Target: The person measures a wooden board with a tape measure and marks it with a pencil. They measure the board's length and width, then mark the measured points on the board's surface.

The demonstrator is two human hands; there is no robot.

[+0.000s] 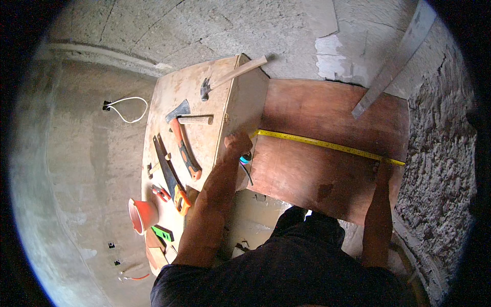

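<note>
A reddish-brown wooden board (pixel 307 179) lies in front of me. Across it, from left to right, stretches the yellow blade of a tape measure (pixel 317 141). My left hand (pixel 238 144) is closed around the tape's case at the board's left edge; a blue bit of the case and a dark strap show below the fingers. Near the right edge, my right hand (pixel 382 169) is at the far end of the blade, low against the board. Its fingers are dark and blend into the wood, so their grip is unclear.
Left of the board, a pale plywood box (pixel 215 77) carries a claw hammer (pixel 205 89), an axe (pixel 183 143), a handsaw (pixel 171 174), red-handled pliers (pixel 161 193) and a green level (pixel 163 234). Beside them is a red bucket (pixel 143 216). A long metal straightedge (pixel 394 61) leans over the board's far right.
</note>
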